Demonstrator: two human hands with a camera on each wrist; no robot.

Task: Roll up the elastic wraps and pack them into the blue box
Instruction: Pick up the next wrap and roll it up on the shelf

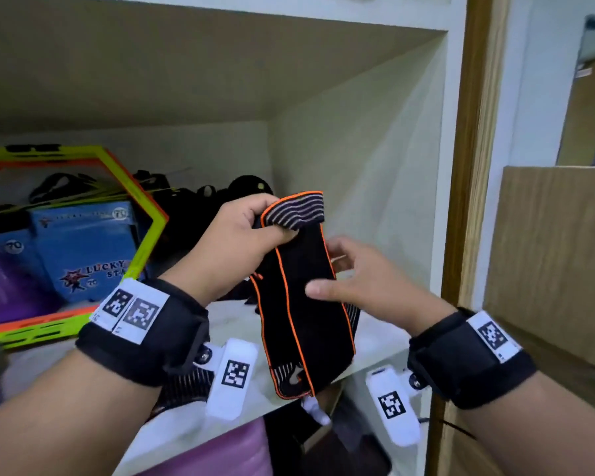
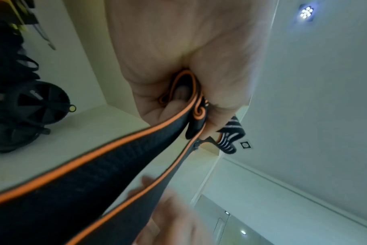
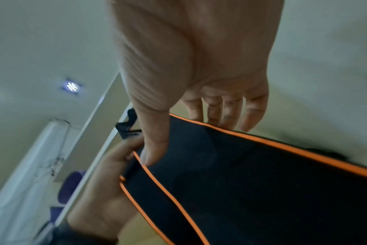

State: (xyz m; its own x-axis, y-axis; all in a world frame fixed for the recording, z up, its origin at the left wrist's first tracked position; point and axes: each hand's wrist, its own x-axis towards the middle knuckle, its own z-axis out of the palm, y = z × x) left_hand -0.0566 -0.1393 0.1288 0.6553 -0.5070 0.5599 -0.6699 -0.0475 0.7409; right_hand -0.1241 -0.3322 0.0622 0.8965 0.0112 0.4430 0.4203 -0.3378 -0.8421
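A black elastic wrap (image 1: 306, 304) with orange piping hangs in front of the shelf, its striped end folded over at the top. My left hand (image 1: 244, 235) grips that top end, fingers curled round it; the left wrist view shows the wrap (image 2: 94, 174) pinched in the fist. My right hand (image 1: 351, 280) is beside the wrap's middle, thumb on the front and straight fingers behind it, as the right wrist view shows with the wrap (image 3: 241, 182) under the thumb. The blue box (image 1: 83, 249), printed LUCKY STAR, stands at the left on the shelf.
A green and orange hexagonal frame (image 1: 141, 242) leans around the blue box. Black gear (image 1: 203, 197) lies at the shelf's back. More striped wrap (image 1: 182, 386) lies on the white shelf (image 1: 375, 348) under my left wrist. A wooden door frame (image 1: 471, 166) rises on the right.
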